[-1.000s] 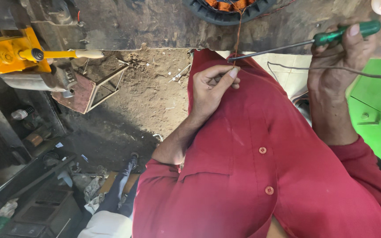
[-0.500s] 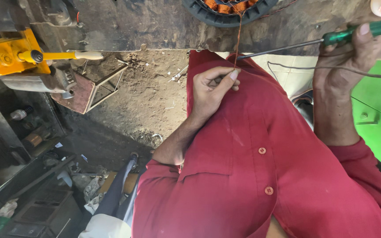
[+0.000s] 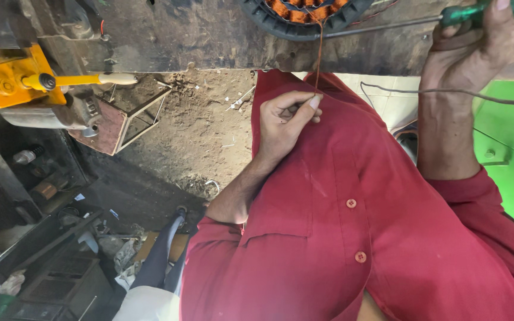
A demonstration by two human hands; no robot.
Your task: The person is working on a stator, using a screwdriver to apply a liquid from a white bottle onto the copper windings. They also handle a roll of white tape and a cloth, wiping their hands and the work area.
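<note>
Head view: left hand [image 3: 287, 119] pinches thin copper wire [image 3: 318, 56] running from the stator [image 3: 304, 15] at the table's near edge; right hand [image 3: 477, 47] clenches a green screwdriver [image 3: 483, 10]. Wire looks light, springy, kink-prone; best pinched near the winding.

The person wears a dark red shirt [image 3: 352, 238] with small round red buttons [image 3: 351, 203] and sleeves rolled up above the forearms.

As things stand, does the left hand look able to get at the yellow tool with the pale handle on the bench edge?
Probably not right away: the left hand is pinching a copper wire from the stator, and the yellow tool sits well off to its side, though nothing blocks the path.
</note>
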